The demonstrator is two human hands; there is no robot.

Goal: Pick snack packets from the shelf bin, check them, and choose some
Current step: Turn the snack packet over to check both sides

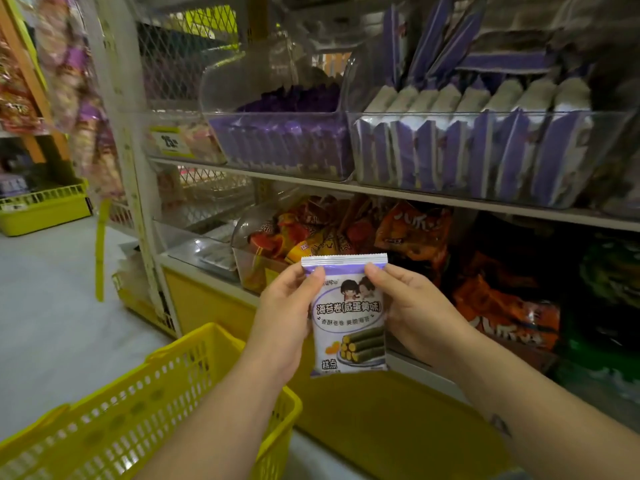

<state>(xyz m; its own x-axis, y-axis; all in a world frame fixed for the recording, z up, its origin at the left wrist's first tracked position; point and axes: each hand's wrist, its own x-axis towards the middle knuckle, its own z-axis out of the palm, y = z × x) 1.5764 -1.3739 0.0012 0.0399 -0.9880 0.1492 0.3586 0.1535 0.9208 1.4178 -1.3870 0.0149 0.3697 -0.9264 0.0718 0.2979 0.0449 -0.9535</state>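
I hold one white and purple snack packet (348,318) upright in front of the shelf, its printed front facing me. My left hand (284,317) pinches its left edge near the top, thumb on the front. My right hand (412,306) pinches the right edge the same way. Above, a clear shelf bin (485,157) holds several packets of the same kind standing in a row. A second clear bin (284,147) to its left holds purple packets.
A yellow shopping basket (145,410) sits at the lower left, below my left forearm. The lower shelf holds orange and red snack bags (412,230). Another yellow basket (41,209) stands on the floor at far left. A wire mesh panel (187,46) backs the shelf.
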